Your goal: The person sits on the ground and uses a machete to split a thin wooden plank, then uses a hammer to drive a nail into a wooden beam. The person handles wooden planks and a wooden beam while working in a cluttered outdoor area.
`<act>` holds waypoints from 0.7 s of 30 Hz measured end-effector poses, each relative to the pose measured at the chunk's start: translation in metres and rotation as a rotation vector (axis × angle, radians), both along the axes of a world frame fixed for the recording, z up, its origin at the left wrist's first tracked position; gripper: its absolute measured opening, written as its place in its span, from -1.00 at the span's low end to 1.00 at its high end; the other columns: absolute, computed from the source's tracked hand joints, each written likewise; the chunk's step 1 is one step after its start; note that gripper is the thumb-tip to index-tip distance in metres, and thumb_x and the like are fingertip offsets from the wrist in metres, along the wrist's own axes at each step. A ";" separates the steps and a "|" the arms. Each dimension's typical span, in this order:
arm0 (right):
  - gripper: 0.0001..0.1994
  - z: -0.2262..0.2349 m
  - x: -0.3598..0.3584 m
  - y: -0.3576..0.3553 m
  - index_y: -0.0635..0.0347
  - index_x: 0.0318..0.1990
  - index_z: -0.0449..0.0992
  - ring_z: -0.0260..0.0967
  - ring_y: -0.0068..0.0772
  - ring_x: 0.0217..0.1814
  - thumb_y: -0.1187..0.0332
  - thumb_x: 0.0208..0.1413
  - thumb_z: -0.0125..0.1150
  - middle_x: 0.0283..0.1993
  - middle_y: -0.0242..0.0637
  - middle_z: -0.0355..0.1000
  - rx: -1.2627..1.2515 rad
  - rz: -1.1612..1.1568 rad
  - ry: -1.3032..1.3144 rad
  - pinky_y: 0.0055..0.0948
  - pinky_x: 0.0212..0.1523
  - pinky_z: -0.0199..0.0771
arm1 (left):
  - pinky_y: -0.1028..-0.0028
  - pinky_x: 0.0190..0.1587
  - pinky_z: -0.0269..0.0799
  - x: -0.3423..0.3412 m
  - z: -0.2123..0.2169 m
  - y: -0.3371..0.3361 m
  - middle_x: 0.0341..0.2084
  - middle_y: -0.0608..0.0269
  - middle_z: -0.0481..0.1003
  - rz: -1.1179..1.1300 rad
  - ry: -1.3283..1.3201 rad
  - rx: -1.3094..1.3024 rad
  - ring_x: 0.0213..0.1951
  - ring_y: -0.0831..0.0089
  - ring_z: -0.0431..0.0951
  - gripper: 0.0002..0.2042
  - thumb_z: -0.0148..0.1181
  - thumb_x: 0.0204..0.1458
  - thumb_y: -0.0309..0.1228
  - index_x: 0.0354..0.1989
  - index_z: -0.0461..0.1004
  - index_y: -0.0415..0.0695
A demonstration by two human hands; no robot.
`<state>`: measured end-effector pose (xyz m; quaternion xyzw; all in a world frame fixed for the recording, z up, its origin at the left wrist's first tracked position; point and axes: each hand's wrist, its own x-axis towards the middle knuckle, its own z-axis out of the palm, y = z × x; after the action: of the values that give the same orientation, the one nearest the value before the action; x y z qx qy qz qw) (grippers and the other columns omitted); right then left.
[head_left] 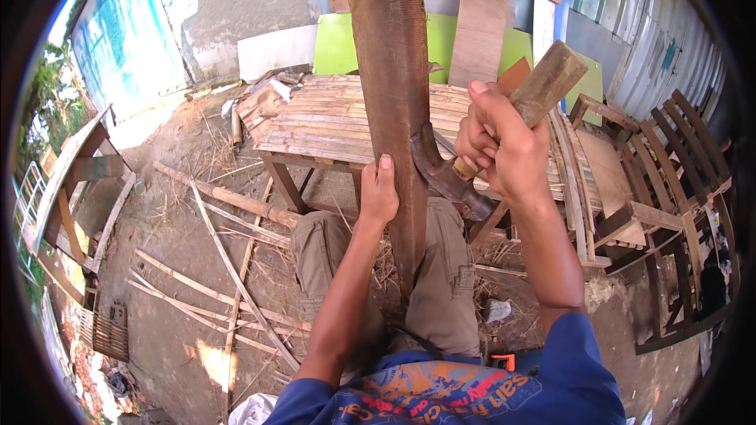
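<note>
Hands at work on an upright timber in an open-air yard: the person's left hand (379, 193) is wrapped around the near edge of a tall brown plank (391, 94), fingers closed on the wood and thumb pointing up, steadying it between the knees. The plank's long axis runs almost straight up and away from the body, its foot down between the khaki trousers (441, 283) and its top passing out of the picture's upper edge.

Right hand (500, 145) is clenched tight on the wooden handle of a hammer (472, 153), gripping it about mid-length. The handle slants up and to the right past the fist; the dark metal head hangs down and to the left of the grip, its curved claw lying against, or just beside, the plank's right edge. Whether the claw has anything caught in it cannot be told. The right hand sits higher and to the right of the plank, the left hand lower and on its left side, so the timber stands between the two, with the left hand the nearer to it.

Beyond the knees, a slatted bamboo bench (331, 122) stands on bare earth strewn with split bamboo strips (236, 283). Wooden chair frames (669, 165) are stacked at right. Farther back, green panels (339, 43) and plywood sheets (480, 27) lean against a wall.
</note>
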<state>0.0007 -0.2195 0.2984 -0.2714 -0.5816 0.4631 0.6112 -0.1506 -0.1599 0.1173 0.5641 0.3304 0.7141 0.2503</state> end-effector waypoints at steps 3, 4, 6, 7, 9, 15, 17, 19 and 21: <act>-0.58 0.007 0.011 0.005 0.05 -0.65 0.13 -0.10 -0.54 -0.81 0.27 0.26 0.06 -0.80 -0.47 -0.08 -0.005 0.045 -0.013 -0.44 -0.71 0.01 | 0.34 -0.45 0.19 0.006 -0.002 -0.001 -0.66 0.25 0.28 0.034 0.031 0.001 -0.50 0.53 0.24 -0.47 -0.11 0.35 -0.04 -0.45 0.37 -0.34; -0.58 0.008 0.018 0.013 0.03 -0.66 0.12 -0.12 -0.55 -0.82 0.26 0.26 0.06 -0.80 -0.47 -0.08 -0.017 0.085 -0.024 -0.43 -0.71 0.01 | 0.34 -0.45 0.20 0.006 -0.004 -0.001 -0.67 0.26 0.28 0.039 0.047 -0.011 -0.50 0.53 0.24 -0.47 -0.10 0.34 -0.04 -0.44 0.38 -0.34; -0.56 0.014 0.020 0.019 -0.01 -0.67 0.09 -0.14 -0.56 -0.82 0.26 0.26 0.05 -0.80 -0.48 -0.08 -0.082 0.057 -0.016 -0.43 -0.70 0.02 | 0.34 -0.46 0.21 0.006 -0.001 -0.005 -0.69 0.25 0.27 0.028 0.062 -0.058 -0.51 0.53 0.25 -0.48 -0.08 0.34 -0.05 -0.43 0.39 -0.34; -0.55 0.015 0.019 0.025 -0.03 -0.68 0.08 -0.13 -0.56 -0.82 0.26 0.27 0.06 -0.80 -0.49 -0.09 -0.086 0.057 -0.038 -0.43 -0.70 0.03 | 0.34 -0.46 0.21 0.006 0.000 -0.005 -0.69 0.25 0.27 0.023 0.070 -0.082 -0.52 0.52 0.25 -0.48 -0.07 0.33 -0.05 -0.43 0.40 -0.34; -0.54 0.018 0.018 0.032 -0.04 -0.68 0.07 -0.13 -0.56 -0.82 0.24 0.26 0.08 -0.80 -0.50 -0.09 -0.090 0.088 -0.084 -0.43 -0.69 0.04 | 0.33 -0.46 0.22 0.002 -0.001 -0.002 -0.69 0.23 0.27 0.040 0.069 -0.085 -0.52 0.52 0.26 -0.49 -0.06 0.33 -0.06 -0.43 0.40 -0.35; -0.50 0.029 0.020 0.055 -0.06 -0.69 0.05 -0.06 -0.60 -0.81 0.21 0.27 0.13 -0.79 -0.54 -0.07 -0.135 0.177 -0.226 -0.44 -0.68 0.07 | 0.33 -0.45 0.24 0.006 -0.002 -0.008 -0.68 0.21 0.30 0.092 0.088 -0.129 -0.52 0.52 0.27 -0.48 -0.09 0.34 -0.07 -0.42 0.41 -0.36; -0.50 0.022 0.017 0.064 -0.06 -0.69 0.07 -0.05 -0.61 -0.81 0.20 0.27 0.14 -0.79 -0.54 -0.05 -0.128 0.214 -0.201 -0.44 -0.67 0.07 | 0.33 -0.45 0.24 0.002 0.000 -0.002 -0.67 0.22 0.32 0.103 0.059 -0.174 -0.51 0.52 0.28 -0.48 -0.10 0.35 -0.07 -0.42 0.41 -0.36; -0.51 0.011 0.011 0.059 -0.02 -0.67 0.10 -0.07 -0.61 -0.81 0.18 0.29 0.15 -0.79 -0.53 -0.03 -0.082 0.188 -0.207 -0.48 -0.70 0.01 | 0.34 -0.45 0.22 0.003 -0.007 0.004 -0.67 0.26 0.30 0.068 0.014 -0.156 -0.51 0.53 0.25 -0.47 -0.12 0.36 -0.07 -0.45 0.37 -0.36; -0.51 0.006 0.006 0.051 -0.01 -0.66 0.10 -0.07 -0.62 -0.80 0.18 0.30 0.15 -0.79 -0.53 -0.03 0.014 0.156 -0.268 -0.51 -0.71 -0.02 | 0.34 -0.46 0.20 0.001 -0.015 0.020 -0.67 0.28 0.28 0.048 -0.033 -0.141 -0.51 0.54 0.24 -0.46 -0.12 0.36 -0.06 -0.47 0.35 -0.35</act>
<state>0.0064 -0.1688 0.3046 -0.2804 -0.6807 0.4648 0.4920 -0.1491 -0.1402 0.1021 0.5251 0.3889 0.7042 0.2777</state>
